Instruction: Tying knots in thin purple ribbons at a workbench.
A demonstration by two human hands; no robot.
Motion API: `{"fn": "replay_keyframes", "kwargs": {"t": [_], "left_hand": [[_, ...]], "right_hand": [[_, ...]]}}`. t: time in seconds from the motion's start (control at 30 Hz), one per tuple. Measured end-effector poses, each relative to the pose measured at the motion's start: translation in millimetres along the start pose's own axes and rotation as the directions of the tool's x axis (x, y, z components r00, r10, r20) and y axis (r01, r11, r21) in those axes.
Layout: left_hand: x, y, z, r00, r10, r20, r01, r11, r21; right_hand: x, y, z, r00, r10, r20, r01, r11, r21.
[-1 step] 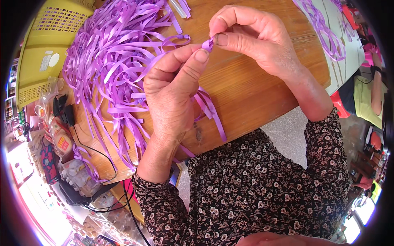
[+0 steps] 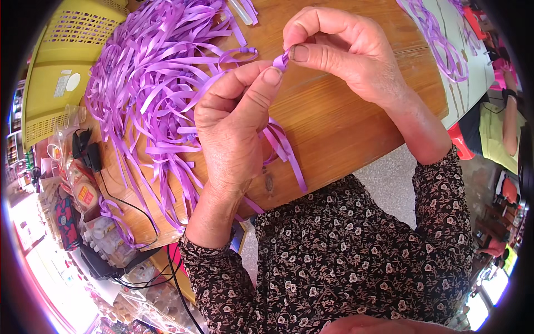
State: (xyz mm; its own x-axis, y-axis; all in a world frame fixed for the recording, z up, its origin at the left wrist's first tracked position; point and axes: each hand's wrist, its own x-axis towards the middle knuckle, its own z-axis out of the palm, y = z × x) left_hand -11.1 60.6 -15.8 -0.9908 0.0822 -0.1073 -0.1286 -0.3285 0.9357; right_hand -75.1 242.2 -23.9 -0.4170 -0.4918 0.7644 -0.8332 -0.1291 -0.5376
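A short folded bit of purple ribbon (image 2: pixel 281 62) is pinched between both hands above the wooden table. My left hand (image 2: pixel 233 117) grips it between thumb and forefinger, the other fingers curled in. From the right, my right hand (image 2: pixel 347 55) pinches the ribbon's upper end with thumb and forefinger, its fingertips nearly touching my left thumb. Loose ribbon tails (image 2: pixel 286 153) show below my left hand, lying toward the table's near edge; their link to the held piece is hidden. A big tangled heap of purple ribbons (image 2: pixel 161 72) lies just left of my left hand.
A yellow plastic basket (image 2: pixel 72 61) stands at the far left. Nearer, a black adapter (image 2: pixel 93 156) trails its cable over the wooden table (image 2: pixel 345 122). More ribbons (image 2: pixel 439 50) lie on a white table at right, where another person's arm (image 2: pixel 510 122) shows.
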Motion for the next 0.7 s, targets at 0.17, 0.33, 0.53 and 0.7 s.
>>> {"fn": "replay_keyframes", "kwargs": {"t": [0.17,0.33,0.53,0.7], "left_hand": [[-0.1,-2.4,-2.4,1.0,-0.013,0.007,0.013,0.998,-0.054],[0.7,-1.1,-0.3,1.0,-0.003,-0.007,0.003,1.0,-0.023],[-0.9,-2.3,-4.1,0.999,-0.037,0.021,0.038,0.996,-0.085],[-0.7,-2.5,5.5,0.999,0.031,0.025,-0.03,0.999,-0.034]], "right_hand": [[-0.2,2.2,0.0,1.0,-0.003,-0.006,0.003,1.0,0.006],[-0.2,3.7,-6.3,0.998,-0.062,-0.033,0.061,0.998,-0.025],[16.1,-41.1,-1.4,0.82,0.555,-0.141,-0.526,0.827,0.199],[4.6,-19.4,9.0,0.998,0.001,-0.062,-0.025,0.921,-0.388]]}}
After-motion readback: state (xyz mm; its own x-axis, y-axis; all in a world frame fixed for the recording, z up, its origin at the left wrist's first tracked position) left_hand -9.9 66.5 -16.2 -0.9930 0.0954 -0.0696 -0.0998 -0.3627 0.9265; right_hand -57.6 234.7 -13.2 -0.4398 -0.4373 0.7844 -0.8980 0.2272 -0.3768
